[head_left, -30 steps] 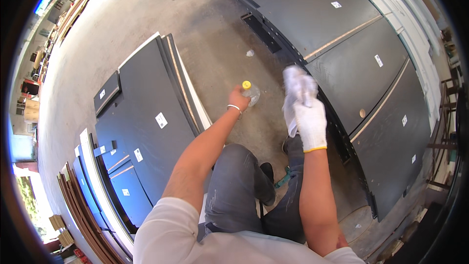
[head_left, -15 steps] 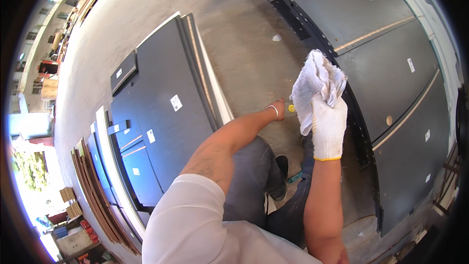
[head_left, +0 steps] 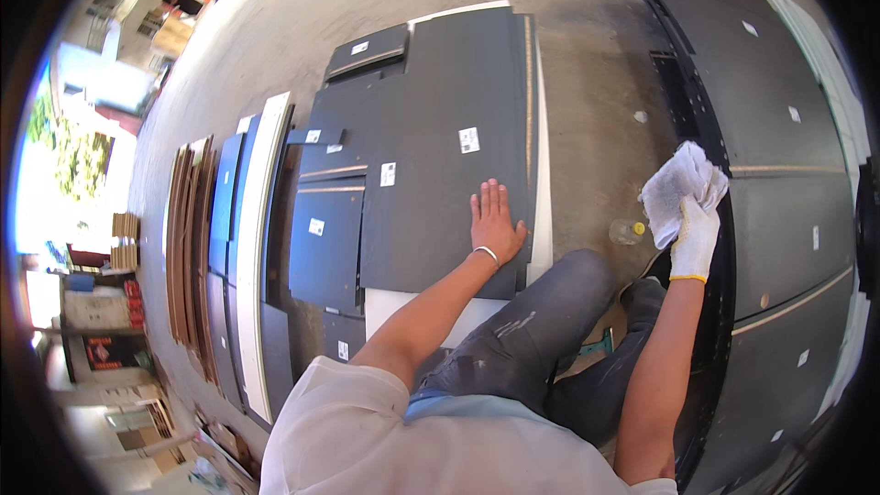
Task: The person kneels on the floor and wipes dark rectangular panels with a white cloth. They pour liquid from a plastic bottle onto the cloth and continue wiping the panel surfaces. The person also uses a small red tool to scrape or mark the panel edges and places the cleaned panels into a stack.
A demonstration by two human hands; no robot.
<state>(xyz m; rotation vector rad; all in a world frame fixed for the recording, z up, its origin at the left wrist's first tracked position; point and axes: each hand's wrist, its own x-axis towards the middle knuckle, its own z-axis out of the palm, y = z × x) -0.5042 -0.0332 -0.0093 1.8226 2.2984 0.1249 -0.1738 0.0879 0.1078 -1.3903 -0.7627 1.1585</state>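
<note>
My bare left hand (head_left: 498,227) lies flat on a large dark grey panel (head_left: 431,119), fingers stretched and a light band round the wrist. This panel tops a stack, and a white label (head_left: 469,140) is stuck on it beyond my fingertips. My right hand (head_left: 695,243) wears a white knit glove with a yellow cuff edge. Bunched in its closed fingers is a whitish cloth (head_left: 683,185), held beside the edge of another row of dark panels (head_left: 788,211). The cloth hides most of the right fingertips.
On the floor between the stacks stands a clear bottle with a yellow cap (head_left: 628,232), near my knee. A crumpled white scrap (head_left: 640,116) lies farther off. Smaller dark panels (head_left: 330,238), a long white board (head_left: 261,257) and brown strips (head_left: 188,257) lie at left.
My view has swung left. My left hand, previously low near the yellow-capped bottle, now rests on the left panel stack. The right hand still grips the cloth.
</note>
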